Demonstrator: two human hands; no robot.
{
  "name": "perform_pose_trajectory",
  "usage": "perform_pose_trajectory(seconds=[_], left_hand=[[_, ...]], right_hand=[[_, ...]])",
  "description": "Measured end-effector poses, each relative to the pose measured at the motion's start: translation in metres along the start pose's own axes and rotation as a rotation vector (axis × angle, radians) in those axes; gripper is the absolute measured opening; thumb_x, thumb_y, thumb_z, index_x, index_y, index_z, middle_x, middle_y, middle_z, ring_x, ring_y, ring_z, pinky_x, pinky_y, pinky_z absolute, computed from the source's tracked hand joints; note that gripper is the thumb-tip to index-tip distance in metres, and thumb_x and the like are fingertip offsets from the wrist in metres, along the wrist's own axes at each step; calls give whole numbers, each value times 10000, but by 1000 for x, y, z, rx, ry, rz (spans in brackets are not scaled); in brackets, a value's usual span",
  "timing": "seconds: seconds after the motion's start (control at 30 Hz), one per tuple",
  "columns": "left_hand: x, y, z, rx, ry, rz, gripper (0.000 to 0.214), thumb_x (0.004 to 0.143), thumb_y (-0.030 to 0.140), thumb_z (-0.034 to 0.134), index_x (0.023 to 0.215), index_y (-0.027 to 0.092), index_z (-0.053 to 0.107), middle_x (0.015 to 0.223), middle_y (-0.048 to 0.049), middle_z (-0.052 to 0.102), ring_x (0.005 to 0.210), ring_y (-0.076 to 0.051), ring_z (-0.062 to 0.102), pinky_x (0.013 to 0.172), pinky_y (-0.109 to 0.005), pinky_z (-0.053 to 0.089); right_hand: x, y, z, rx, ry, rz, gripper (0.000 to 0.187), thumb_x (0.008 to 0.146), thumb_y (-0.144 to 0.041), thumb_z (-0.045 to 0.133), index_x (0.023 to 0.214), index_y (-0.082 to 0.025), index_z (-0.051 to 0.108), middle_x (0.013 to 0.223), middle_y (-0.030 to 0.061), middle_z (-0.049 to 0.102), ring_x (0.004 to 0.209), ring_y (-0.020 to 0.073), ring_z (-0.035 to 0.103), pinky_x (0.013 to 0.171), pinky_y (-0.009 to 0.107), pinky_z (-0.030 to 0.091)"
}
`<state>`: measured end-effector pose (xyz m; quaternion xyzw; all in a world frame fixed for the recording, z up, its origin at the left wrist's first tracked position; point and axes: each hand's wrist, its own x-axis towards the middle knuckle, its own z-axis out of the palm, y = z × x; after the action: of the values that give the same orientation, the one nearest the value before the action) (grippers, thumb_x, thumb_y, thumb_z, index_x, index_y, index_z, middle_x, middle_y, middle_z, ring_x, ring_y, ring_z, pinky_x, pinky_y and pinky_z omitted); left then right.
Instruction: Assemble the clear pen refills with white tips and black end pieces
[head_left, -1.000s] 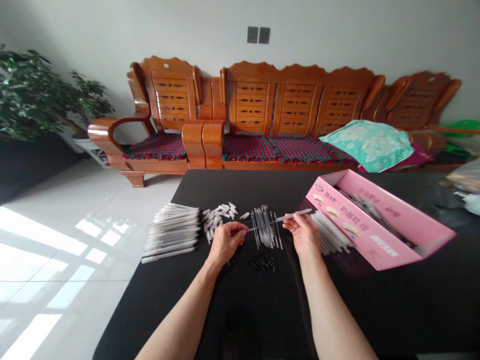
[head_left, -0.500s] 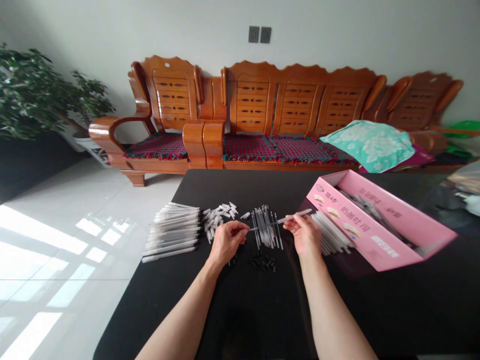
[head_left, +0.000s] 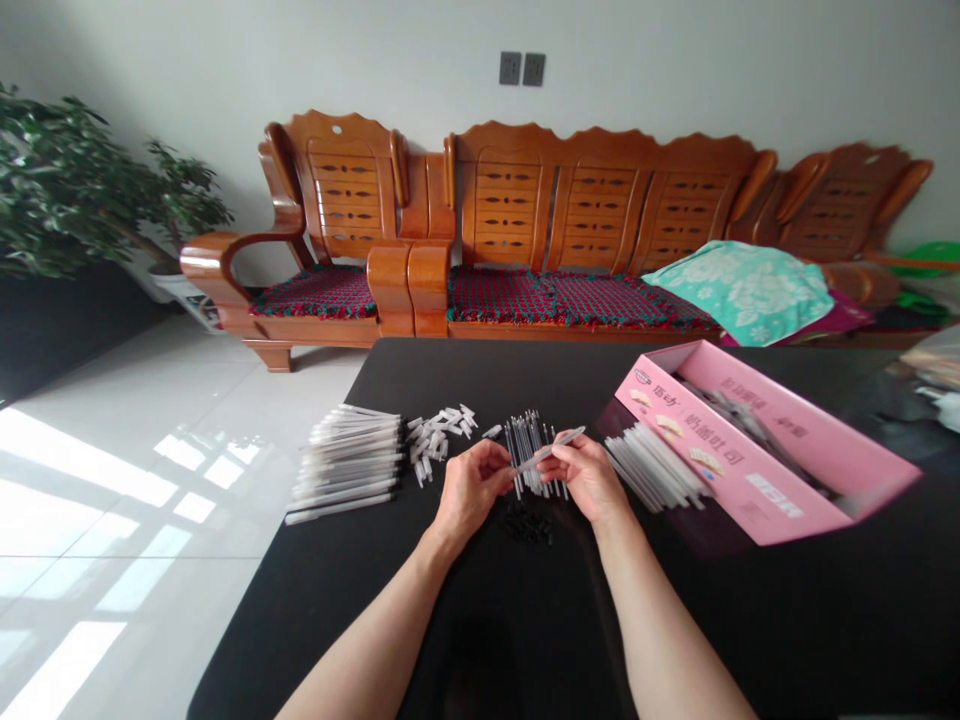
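Between my two hands runs a translucent white pen barrel (head_left: 534, 460), slanting up to the right. My right hand (head_left: 590, 482) pinches the barrel near its upper part. The fingertips of my left hand (head_left: 469, 492) are closed at its lower left end, where a thin ink refill enters; that end is mostly hidden by the fingers. Below the hands lie several loose ink refills (head_left: 525, 432) and a small heap of black end plugs (head_left: 529, 526). Beside my left hand are scattered white pen tips (head_left: 433, 440). Loose white barrels (head_left: 654, 470) lie right of my right hand.
A stack of white pens with dark ends (head_left: 346, 462) lies at the left of the black table (head_left: 510, 620). On the right stands an open pink box (head_left: 750, 490) with grey-white items inside. Behind the table is a wooden sofa (head_left: 502, 200); plastic bags sit at far right.
My hands have come closer together. The stretch of refill that showed between them has slid into the barrel, and the right hand has moved left with the barrel.
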<state>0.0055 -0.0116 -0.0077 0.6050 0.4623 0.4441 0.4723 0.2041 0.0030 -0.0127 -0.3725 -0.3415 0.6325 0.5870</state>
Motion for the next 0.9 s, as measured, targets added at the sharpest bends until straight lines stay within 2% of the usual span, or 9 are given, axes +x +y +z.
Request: perform_pose_trajectory(seconds=[0.07,0.13,0.23,0.3,0.4,0.5,0.7,0.8,0.9], left_hand=[[4,1,-7,224,60,51,146,864,290,607,911,172,680,744,-23,681,658,-145,642,646,-244,511],[10,1,-13,458,109,148,191,904,245,551,988,186,712,921,-54,698,815,-164,649,783,-274,512],[21,0,-16,735,61,293,324,905,156,517,1188,189,671,1172,-81,644,1067,-213,576,963,-327,456],[27,0,-14,885,5,320,388,903,157,522,1278,187,621,1223,-92,615,1106,-241,531,977,-358,440],[29,-1,-11,1030,-35,284,385,911,197,524,1285,218,615,1209,-95,600,1066,-258,519,927,-373,448],[29,-6,-11,1031,-45,285,336,917,189,509,1219,213,654,1155,-94,607,1022,-250,526,907,-367,456],[31,-19,-15,876,-19,393,236,899,124,521,1058,147,693,1089,-101,639,988,-232,557,939,-367,464],[31,-20,-16,847,32,381,257,889,100,520,1087,154,674,1042,-88,649,960,-232,561,901,-363,475],[31,-19,-17,865,20,389,336,882,87,520,1181,164,652,1055,-90,648,948,-236,554,875,-362,473]], right_hand=[[2,0,-3,41,46,-23,277,658,-229,810,840,-174,607,730,59,765,592,200,734,510,258,597],[4,-1,-7,74,81,-46,274,649,-227,811,828,-176,609,735,64,769,601,195,736,524,254,601],[6,-1,-9,92,92,-60,266,648,-224,810,820,-177,613,737,66,771,605,194,737,536,257,606],[5,0,-9,91,86,-61,261,654,-222,808,823,-177,614,743,67,772,610,197,739,541,261,609],[5,0,-8,92,78,-63,258,662,-221,807,825,-177,612,748,66,773,616,199,741,547,267,612],[5,0,-8,100,77,-67,254,666,-219,808,822,-179,612,742,64,772,611,201,739,543,271,614],[6,1,-9,121,72,-74,220,676,-206,804,803,-186,625,733,62,773,599,203,737,530,274,619],[7,2,-10,120,71,-74,205,687,-200,796,804,-189,628,721,53,770,597,202,738,535,274,621],[7,2,-10,117,70,-73,211,686,-204,798,812,-185,629,717,60,769,599,202,738,543,276,622]])
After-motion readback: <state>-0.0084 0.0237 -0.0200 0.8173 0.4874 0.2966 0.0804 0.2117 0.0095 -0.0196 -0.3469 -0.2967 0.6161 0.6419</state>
